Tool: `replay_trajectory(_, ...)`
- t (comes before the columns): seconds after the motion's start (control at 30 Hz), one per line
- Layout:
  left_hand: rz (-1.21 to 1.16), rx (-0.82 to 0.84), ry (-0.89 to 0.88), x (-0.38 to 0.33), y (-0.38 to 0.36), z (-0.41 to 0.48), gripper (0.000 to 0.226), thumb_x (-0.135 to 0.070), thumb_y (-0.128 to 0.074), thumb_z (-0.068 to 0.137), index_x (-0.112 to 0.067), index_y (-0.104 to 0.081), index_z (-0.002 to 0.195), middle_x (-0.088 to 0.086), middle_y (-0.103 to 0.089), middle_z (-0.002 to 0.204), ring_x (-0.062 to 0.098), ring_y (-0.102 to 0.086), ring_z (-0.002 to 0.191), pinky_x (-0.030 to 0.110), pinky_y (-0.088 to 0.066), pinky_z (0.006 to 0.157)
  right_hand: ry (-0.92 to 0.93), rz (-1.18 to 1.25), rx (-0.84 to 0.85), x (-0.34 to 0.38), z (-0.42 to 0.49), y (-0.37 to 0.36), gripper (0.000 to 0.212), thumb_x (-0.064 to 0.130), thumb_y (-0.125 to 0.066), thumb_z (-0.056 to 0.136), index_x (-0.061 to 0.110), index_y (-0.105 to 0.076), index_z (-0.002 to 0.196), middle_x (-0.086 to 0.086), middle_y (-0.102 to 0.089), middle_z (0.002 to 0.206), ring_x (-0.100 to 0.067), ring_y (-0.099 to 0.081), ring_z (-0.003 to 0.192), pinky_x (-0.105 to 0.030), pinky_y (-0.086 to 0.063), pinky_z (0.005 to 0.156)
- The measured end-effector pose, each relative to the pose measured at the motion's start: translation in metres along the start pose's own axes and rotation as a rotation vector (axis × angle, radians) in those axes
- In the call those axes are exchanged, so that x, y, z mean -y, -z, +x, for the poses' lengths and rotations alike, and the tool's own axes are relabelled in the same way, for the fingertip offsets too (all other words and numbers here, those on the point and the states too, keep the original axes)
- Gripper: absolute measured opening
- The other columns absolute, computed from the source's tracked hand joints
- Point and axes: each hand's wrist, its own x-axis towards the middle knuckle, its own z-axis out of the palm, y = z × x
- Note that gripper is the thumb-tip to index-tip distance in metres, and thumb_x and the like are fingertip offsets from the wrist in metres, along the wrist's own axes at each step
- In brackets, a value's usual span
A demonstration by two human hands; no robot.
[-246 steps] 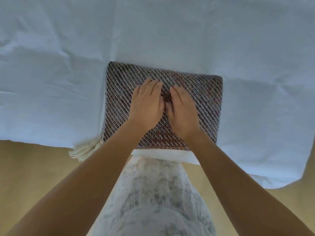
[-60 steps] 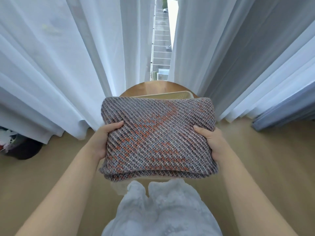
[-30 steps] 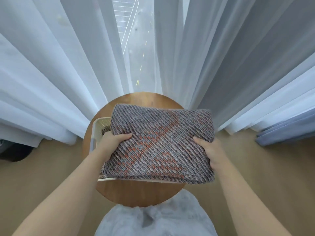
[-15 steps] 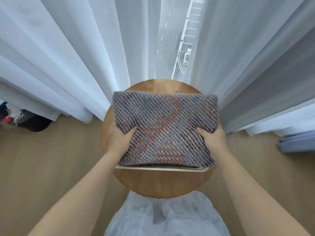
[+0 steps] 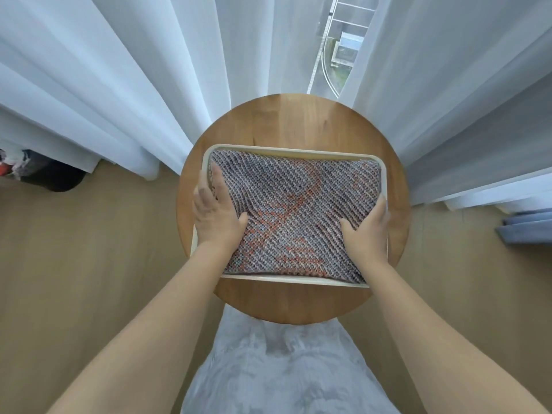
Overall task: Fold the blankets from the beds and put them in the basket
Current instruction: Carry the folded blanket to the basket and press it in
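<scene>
Lying flat with its long axis running left to right, the folded blanket (image 5: 294,218) fills the cream basket (image 5: 294,150), its edges close to the rim on all sides. Half a second ago it was held just above the basket, hiding all but the near rim; now it has been lowered inside and the far and side rims show. The basket sits in the middle of the round wooden worktop (image 5: 291,121), near white curtains (image 5: 119,85). The left hand (image 5: 216,213) lies spread on the blanket's left part, fingers reaching over its left edge, pressing rather than gripping. The right hand (image 5: 369,231) grasps the blanket's right edge, thumb on top, fingers tucked beside the basket wall.
</scene>
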Motion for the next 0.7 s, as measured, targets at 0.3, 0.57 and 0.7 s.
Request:
replay_trajectory(0.3,0.249,0.312,-0.134,0.003,-0.028,0.006,0.137,-0.088,-0.052,0.054,-0.026,0.036,0.139,0.022,0.033,0.149,0.038,0.029,0.138,0.05,0.013,0.114,0.423,-0.527,0.136,0.012,0.041,-0.016,0.078,0.06,-0.029,0.086,0.025,-0.001,0.15,-0.015,0.01,0.157,-0.03,0.014,0.144,-0.044,0.013,0.113)
replay_trajectory(0.57,0.188,0.389,-0.109,0.023,-0.066,0.033,0.14,-0.09,-0.051,0.047,-0.028,0.037,0.137,0.023,0.028,0.15,0.035,0.024,0.141,0.041,0.016,0.112,0.357,-0.713,0.14,-0.038,0.067,-0.062,0.082,0.067,-0.011,0.082,0.024,0.003,0.15,-0.018,0.008,0.157,-0.034,0.009,0.144,-0.038,0.013,0.112)
replay_trajectory(0.7,0.164,0.392,-0.118,0.027,-0.083,0.042,0.14,-0.089,-0.053,0.047,-0.026,0.027,0.143,0.024,0.024,0.152,0.033,0.021,0.142,0.039,0.016,0.112,0.411,-0.642,0.01,-0.055,0.079,-0.085,0.075,0.056,-0.028,0.087,0.016,-0.013,0.148,-0.026,-0.016,0.153,-0.041,-0.013,0.14,-0.04,0.001,0.112)
